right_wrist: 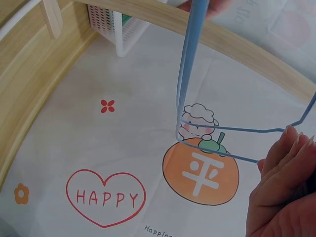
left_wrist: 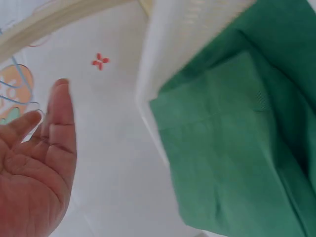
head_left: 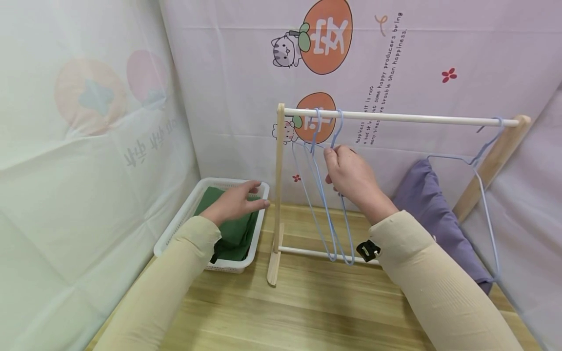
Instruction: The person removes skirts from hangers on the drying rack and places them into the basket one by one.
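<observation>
My right hand (head_left: 353, 175) grips a blue clothes hanger (head_left: 347, 229) just below its hook, which is at the white rail (head_left: 395, 117) of a small clothes rack. Right beside it on the left, more blue wire hanger (head_left: 316, 168) hangs from the rail. In the right wrist view, curled fingers (right_wrist: 284, 158) meet the hanger's wire. My left hand (head_left: 237, 201) hovers over a white basket (head_left: 232, 264), fingers extended and thumb apart, holding nothing. Folded green cloth (head_left: 237, 234) lies in the basket; the left wrist view shows the cloth (left_wrist: 212, 138) apart from the hand.
At the rack's right end, a purple garment (head_left: 432, 214) hangs on another blue hanger (head_left: 485, 195). The rack's wooden left post (head_left: 279, 180) stands between basket and hangers. Printed fabric walls (head_left: 228, 73) enclose the wooden tabletop (head_left: 307, 312) at the back and sides.
</observation>
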The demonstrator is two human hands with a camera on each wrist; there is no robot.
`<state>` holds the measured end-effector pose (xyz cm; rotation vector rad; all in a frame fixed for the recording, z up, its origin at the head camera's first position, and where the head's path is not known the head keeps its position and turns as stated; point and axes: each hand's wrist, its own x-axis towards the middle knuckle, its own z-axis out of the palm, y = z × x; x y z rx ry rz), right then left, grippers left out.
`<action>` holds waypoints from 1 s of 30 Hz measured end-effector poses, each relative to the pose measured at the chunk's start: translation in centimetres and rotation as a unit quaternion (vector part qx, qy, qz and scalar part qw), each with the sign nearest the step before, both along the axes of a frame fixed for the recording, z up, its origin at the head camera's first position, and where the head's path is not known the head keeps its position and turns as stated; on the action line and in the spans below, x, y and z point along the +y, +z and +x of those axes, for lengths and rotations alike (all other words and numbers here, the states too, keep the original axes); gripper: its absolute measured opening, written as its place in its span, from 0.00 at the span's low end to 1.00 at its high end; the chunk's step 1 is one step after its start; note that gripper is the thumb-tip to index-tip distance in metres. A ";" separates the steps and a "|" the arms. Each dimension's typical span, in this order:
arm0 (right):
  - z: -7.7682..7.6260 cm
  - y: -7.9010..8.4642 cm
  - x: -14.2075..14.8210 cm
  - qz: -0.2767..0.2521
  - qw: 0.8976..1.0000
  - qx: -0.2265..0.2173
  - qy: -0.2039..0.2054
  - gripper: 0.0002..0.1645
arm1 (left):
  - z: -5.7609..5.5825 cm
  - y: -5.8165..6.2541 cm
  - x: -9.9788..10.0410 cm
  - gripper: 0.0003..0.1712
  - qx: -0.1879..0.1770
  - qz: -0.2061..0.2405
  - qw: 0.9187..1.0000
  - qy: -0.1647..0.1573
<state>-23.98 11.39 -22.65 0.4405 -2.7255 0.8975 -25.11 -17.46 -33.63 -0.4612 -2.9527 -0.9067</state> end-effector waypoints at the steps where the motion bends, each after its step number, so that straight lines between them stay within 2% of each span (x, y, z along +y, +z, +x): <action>1: 0.0 0.0 0.0 0.000 1.000 0.000 0.000 0.36 | 0.0 0.2 0.3 0.50 0.005 0.009 1.000 0.002; 15: -0.2 -0.1 0.0 0.003 1.000 -0.001 0.000 0.35 | 0.1 2.9 2.6 0.49 0.064 0.075 0.995 0.007; 22: -0.2 -0.1 0.0 0.000 1.000 -0.004 0.000 0.35 | -0.1 3.4 3.3 0.48 0.084 0.091 0.992 0.021; 30: -0.3 -0.2 -0.1 0.000 1.000 -0.005 -0.004 0.34 | -0.2 3.8 4.2 0.46 0.095 0.116 0.989 0.011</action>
